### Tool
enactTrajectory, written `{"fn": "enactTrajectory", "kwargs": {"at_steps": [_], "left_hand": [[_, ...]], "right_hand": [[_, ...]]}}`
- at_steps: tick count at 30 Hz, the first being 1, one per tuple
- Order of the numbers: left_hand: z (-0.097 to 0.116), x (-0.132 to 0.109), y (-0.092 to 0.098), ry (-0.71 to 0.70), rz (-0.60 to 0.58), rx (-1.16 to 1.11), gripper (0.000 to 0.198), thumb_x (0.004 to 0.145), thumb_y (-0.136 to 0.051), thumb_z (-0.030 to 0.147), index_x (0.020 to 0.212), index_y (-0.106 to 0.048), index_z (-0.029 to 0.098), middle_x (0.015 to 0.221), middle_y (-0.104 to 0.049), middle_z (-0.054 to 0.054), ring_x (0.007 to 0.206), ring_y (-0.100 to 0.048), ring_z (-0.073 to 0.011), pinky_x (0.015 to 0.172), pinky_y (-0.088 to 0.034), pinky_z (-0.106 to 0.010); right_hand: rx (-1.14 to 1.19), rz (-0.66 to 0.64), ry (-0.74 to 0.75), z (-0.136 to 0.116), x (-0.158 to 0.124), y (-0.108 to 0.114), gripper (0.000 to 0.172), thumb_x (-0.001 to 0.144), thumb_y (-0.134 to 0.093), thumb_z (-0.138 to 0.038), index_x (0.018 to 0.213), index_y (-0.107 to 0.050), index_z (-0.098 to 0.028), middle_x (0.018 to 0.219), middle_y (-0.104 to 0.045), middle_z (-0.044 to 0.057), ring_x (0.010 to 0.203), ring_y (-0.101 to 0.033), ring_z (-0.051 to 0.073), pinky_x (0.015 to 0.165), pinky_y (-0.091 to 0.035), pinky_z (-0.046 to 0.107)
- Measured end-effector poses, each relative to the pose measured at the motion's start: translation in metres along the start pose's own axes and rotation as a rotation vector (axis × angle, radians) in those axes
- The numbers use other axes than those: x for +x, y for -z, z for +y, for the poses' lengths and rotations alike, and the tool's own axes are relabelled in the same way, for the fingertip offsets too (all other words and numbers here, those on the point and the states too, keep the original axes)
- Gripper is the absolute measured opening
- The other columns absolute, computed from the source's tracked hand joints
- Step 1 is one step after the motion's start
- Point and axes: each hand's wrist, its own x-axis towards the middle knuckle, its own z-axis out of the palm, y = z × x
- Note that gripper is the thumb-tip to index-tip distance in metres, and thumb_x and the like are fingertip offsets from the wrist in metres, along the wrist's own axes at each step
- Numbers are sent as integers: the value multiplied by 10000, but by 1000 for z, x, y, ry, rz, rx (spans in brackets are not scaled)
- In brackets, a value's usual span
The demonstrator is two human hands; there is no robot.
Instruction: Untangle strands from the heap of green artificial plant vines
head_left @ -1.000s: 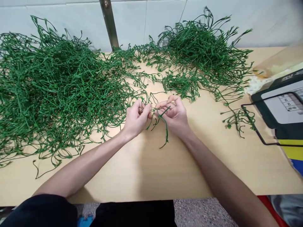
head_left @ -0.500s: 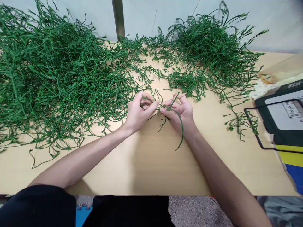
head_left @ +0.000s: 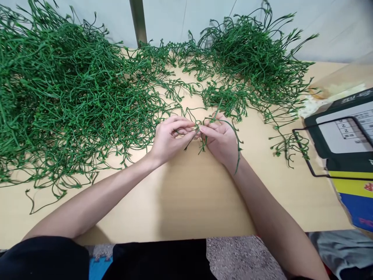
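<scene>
My left hand point(head_left: 170, 137) and my right hand point(head_left: 220, 136) meet fingertip to fingertip above the table. Both are closed in a pinch on a thin green plastic stem point(head_left: 238, 137) with small branching tips. One long end of it curves over my right hand and hangs down by the wrist. Short sprigs poke out below the fingertips. The exact joint between the two pinches is partly hidden by my fingers. Just beyond my hands, loose green stems point(head_left: 189, 112) lie on the table.
A large heap of green stems point(head_left: 64, 89) covers the left; a smaller heap point(head_left: 247, 50) stands at the back right. At right is a dark green, yellow and blue carton point(head_left: 344, 155) with a black wire frame point(head_left: 313, 175). A metal post point(head_left: 138, 23) rises behind the wooden table point(head_left: 198, 210).
My fingertips have come closer together, and my right hand has turned. The stem's long end has swung right, over the wrist. The view has shifted slightly.
</scene>
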Motion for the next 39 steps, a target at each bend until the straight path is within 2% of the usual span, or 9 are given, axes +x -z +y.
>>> {"fn": "enactTrajectory", "kwargs": {"at_steps": [5, 8, 13, 22, 25, 29, 33, 36, 39], "left_hand": [[0, 1, 2, -46, 0, 162, 54, 796, -714, 215, 800, -751, 175, 822, -685, -46, 700, -601, -119, 614, -469, -221], [3, 2, 3, -69, -4, 240, 83, 827, -669, 192, 770, -726, 176, 731, -661, -25, 652, -556, -118, 610, -432, -230], [6, 0, 2, -92, -35, 272, 124, 878, -599, 207, 812, -699, 177, 735, -659, -23, 673, -554, -132, 645, -423, -247], [8, 1, 3, -140, -134, 322, 240, 910, -499, 186, 677, -554, 188, 674, -577, -7, 697, -521, -147, 722, -407, -273], [9, 2, 4, -111, -203, 283, 263, 909, -448, 162, 653, -498, 191, 674, -567, -2, 692, -510, -143, 722, -401, -270], [10, 3, 5, -69, -231, 244, 273, 903, -407, 171, 634, -440, 199, 654, -526, 3, 673, -484, -142, 709, -392, -274], [12, 2, 6, -21, -252, 208, 303, 897, -389, 190, 595, -397, 204, 605, -460, 9, 641, -447, -144, 680, -394, -283], [11, 1, 6, 58, -154, 146, 321, 897, -389, 194, 578, -409, 200, 587, -456, 9, 626, -457, -139, 660, -411, -282], [3, 1, 4, 120, 54, 113, 288, 919, -436, 249, 668, -559, 182, 672, -549, -8, 661, -523, -132, 661, -446, -273]], "right_hand": [[-5, -27, -4, 0, -2, 1, 561, 641, -843, -294, 1022, -431, -304, 763, -542, -80, 654, -634, 140, 722, -596, 352], [-59, -47, 16, -2, -2, 1, 552, 656, -834, -319, 1054, -452, -314, 771, -542, -74, 674, -629, 135, 747, -591, 345], [-95, -48, 32, -5, -3, 1, 495, 653, -835, -318, 998, -481, -310, 765, -547, -61, 687, -616, 131, 747, -579, 319], [-171, -8, 40, 1, -3, 2, 577, 631, -842, -335, 950, -362, -308, 762, -608, -62, 736, -665, 175, 716, -570, 348], [-197, -13, 75, -1, -6, 0, 576, 654, -831, -327, 936, -329, -301, 769, -632, -59, 736, -675, 170, 725, -562, 338], [-231, -22, 151, -1, -10, -6, 543, 685, -818, -300, 905, -322, -291, 749, -637, -59, 692, -661, 147, 697, -553, 313], [-306, 23, 318, 4, -9, -8, 481, 688, -799, -258, 863, -350, -274, 719, -626, -65, 674, -641, 119, 679, -546, 272], [-309, 122, 429, 8, -4, 0, 412, 686, -782, -228, 851, -407, -260, 752, -629, -54, 715, -646, 111, 699, -548, 253], [-257, 161, 396, 9, 2, 10, 380, 698, -781, -255, 898, -457, -267, 796, -642, -43, 746, -669, 131, 713, -567, 274]]}}
